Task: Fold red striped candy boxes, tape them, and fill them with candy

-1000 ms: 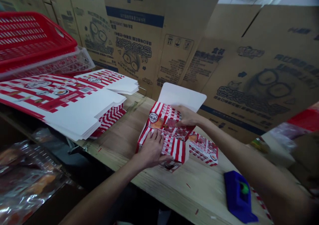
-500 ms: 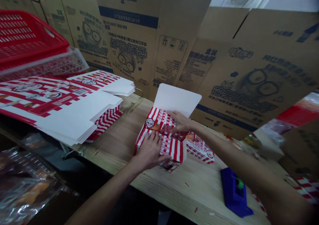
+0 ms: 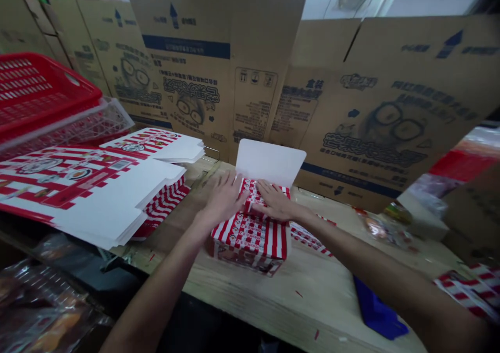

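A red-and-white striped carton [image 3: 250,259] stands on the wooden table in front of me, its white flap [image 3: 269,160] raised at the back. The front panel lies over the near part of the top. My left hand [image 3: 223,196] rests along the left rear edge of the carton, fingers stretched out. Flat on the striped rear part of the top lies my right hand [image 3: 275,201], fingers extended. Neither hand grips anything. Behind my right forearm, a smaller striped packet [image 3: 310,238] is partly hidden.
Flat striped cartons [image 3: 97,197] are stacked at left, below a red plastic basket [image 3: 47,92]. Tall cardboard boxes [image 3: 265,98] wall off the back. A blue tape dispenser [image 3: 377,311] sits at right, partly under my forearm. Wrapped goods [image 3: 50,311] lie lower left.
My left hand has moved from the carton's front top to its left rear edge. My right hand has flattened on the rear part. The view has tilted up slightly.
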{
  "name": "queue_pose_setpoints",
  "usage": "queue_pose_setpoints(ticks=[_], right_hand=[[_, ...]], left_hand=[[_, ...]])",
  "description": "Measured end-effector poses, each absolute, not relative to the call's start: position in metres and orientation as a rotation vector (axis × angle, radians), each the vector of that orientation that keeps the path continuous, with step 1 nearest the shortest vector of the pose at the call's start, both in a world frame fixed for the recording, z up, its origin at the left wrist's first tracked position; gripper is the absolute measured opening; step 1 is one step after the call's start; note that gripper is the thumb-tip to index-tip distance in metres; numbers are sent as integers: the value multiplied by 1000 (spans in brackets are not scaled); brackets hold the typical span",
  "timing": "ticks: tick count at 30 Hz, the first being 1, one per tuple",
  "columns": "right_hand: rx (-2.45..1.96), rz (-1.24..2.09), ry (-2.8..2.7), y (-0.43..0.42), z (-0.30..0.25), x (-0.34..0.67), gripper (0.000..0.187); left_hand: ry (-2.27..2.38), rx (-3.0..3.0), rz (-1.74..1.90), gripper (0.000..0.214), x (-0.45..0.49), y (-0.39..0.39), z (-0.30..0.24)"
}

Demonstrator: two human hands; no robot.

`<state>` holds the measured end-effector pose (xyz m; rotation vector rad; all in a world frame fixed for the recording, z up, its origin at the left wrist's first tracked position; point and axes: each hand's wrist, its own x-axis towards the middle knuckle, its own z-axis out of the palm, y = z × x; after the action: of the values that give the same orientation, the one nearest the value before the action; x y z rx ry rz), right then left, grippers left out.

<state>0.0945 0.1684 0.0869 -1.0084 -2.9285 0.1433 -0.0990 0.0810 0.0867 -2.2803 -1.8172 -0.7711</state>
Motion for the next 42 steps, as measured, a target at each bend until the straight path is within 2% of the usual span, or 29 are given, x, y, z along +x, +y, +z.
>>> queue_pose_setpoints(ticks=[4,13,19,25,42], right_hand=[[-999,197,-2946,167,83,97,91],[-942,275,-2966,161,77,98,105],[-928,254,-2925,159,75,99,105],[-1137,-17,-2784,157,66,129,102],[-1133,-27,-2856,157,52,134,107]], left_hand=[[-1764,-2413,-442,56,-92,121,80],[-1738,-2457,-171,71,-91,118,70],[-1740,-2477,-229,61,-94,120,62],[-1761,-2480,-150,64,-93,122,60],[-1754,-2488,-137,65,-87,128,51]])
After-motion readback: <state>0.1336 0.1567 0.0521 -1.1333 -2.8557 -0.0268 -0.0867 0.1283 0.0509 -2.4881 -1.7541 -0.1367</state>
